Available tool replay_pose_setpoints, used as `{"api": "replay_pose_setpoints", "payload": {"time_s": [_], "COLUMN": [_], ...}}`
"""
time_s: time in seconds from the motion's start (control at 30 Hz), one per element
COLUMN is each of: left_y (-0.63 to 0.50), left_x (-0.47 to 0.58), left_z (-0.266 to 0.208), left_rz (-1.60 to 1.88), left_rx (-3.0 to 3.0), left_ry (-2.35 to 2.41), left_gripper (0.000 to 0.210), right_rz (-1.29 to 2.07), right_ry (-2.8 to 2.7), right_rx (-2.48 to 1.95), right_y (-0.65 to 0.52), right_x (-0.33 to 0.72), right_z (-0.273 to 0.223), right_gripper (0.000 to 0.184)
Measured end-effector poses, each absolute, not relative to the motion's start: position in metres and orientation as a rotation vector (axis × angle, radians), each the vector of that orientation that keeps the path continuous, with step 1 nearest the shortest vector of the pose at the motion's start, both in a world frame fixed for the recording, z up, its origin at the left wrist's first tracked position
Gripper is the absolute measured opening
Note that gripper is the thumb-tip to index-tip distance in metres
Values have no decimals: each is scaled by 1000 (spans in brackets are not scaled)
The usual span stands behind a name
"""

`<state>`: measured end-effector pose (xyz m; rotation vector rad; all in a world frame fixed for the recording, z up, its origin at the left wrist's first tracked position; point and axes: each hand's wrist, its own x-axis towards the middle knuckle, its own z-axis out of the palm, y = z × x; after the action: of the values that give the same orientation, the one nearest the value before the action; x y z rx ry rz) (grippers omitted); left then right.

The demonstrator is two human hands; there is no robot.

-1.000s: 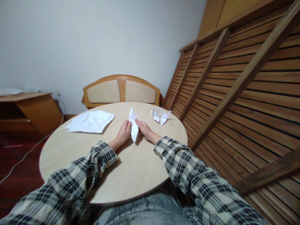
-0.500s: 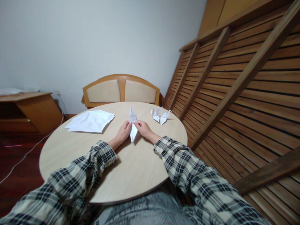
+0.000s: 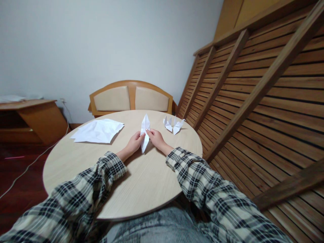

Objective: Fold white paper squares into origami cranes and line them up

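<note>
A long, diamond-shaped piece of folded white paper [image 3: 145,123] is held between both hands over the middle of the table. My left hand [image 3: 134,141] grips its left edge, thumb on top. From the other side my right hand [image 3: 156,139] pinches it, its thumb pressing near the centre crease. The fingers under the paper are hidden. Two folded paper cranes [image 3: 178,126] stand side by side to the right, beyond my right hand.
On the left of the round wooden table [image 3: 146,182] lie sheets of white paper [image 3: 98,131]. Behind the table rises a padded headboard [image 3: 131,94]. A slatted wooden frame [image 3: 253,101] leans along the right. A desk [image 3: 30,118] and a cable [image 3: 37,158] are at the left.
The folded paper has tilted, its upper tip shifting slightly right. My thumbs have moved a little on it, while my arms stay almost where they were.
</note>
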<state>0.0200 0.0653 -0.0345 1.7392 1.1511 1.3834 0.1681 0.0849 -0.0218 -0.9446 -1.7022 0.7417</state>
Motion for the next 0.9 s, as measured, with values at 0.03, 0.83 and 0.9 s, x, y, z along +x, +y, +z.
{"api": "replay_pose_setpoints", "payload": {"time_s": [0.03, 0.83, 0.9], "left_y": [65, 61, 61], "left_x": [20, 21, 22], "left_z": [-35, -29, -29], "left_rz": [1384, 1462, 1492], "left_rx": [1748, 1630, 1583], "left_ry": [1156, 1184, 1187], "left_gripper": [34, 23, 21], "right_rz": [774, 876, 950], "right_ry": [-1690, -1711, -1750], "right_rx": [-945, -921, -895], "right_y": [85, 83, 81], "right_x": [168, 168, 166], "right_z": [-22, -21, -22], "right_gripper": [42, 41, 41]}}
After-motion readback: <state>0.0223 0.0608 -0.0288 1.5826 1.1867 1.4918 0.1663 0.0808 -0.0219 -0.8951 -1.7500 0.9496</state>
